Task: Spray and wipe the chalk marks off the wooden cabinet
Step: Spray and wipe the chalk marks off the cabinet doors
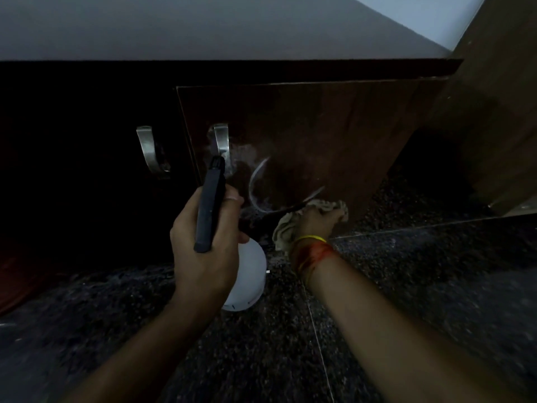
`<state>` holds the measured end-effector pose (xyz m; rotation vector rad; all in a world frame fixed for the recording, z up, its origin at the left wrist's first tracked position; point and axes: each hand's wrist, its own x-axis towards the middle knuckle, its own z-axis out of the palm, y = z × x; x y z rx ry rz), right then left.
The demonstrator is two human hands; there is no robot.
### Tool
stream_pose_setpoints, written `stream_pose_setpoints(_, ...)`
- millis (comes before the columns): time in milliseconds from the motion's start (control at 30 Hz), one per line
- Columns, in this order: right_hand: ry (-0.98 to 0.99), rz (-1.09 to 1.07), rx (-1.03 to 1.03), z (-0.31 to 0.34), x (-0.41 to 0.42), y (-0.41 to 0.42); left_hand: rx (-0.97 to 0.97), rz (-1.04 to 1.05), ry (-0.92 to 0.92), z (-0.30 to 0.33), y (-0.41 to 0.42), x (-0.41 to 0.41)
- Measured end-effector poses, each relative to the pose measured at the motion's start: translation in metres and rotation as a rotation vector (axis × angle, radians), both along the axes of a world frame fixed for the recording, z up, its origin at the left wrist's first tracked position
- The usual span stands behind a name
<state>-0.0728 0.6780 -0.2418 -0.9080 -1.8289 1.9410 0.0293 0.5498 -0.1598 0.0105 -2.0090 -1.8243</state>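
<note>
Dim light falls over a speckled dark stone floor [406, 286] that runs up to the foot of a dark wooden cabinet [334, 126]. Two metal handles sit on its doors, the left handle [151, 151] on the shadowed door and the right handle [222, 142] at the edge of the lit one. White chalk marks [255, 184] curve across the lit door, just right of that handle, with a pale smear around the handle's base.

The left hand [203, 242] holds a spray bottle [247, 274] in front of the cabinet; its grip is curled round the neck, under the black sprayer head [210, 205], whose nozzle points toward the door near the right handle. The bottle's white body hangs below the hand, above the floor.

The right hand [315, 221] clutches a crumpled beige cloth [286, 231], fingers wrapped into it, and presses it against the lower part of the door at the bottom end of the chalk curve. Red and yellow threads [312, 251] circle that wrist.
</note>
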Motion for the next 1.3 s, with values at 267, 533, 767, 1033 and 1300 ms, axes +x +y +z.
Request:
stream_pose_setpoints(267, 0.263, 0.144, 0.804, -0.007, 0.031, -0.023, 0.014, -0.016, -0.019, -0.005, -0.006, 0.004)
stream_pose_setpoints(533, 0.391, 0.278, 1.304, -0.004, 0.026, -0.012, 0.018, 0.01, -0.001, -0.009, -0.015, 0.006)
stream_pose_setpoints(767, 0.497, 0.289, 1.59, 0.006, 0.024, -0.009, -0.005, -0.029, -0.001, -0.01, -0.02, 0.01)
stream_pose_setpoints(1033, 0.567, 0.363, 1.917, 0.052, 0.025, 0.007, -0.019, -0.012, 0.036, -0.008, -0.026, 0.014)
stream_pose_setpoints(1300, 0.502, 0.383, 1.913, 0.03, 0.028, -0.014, 0.008, -0.018, 0.057, 0.0, -0.037, 0.023)
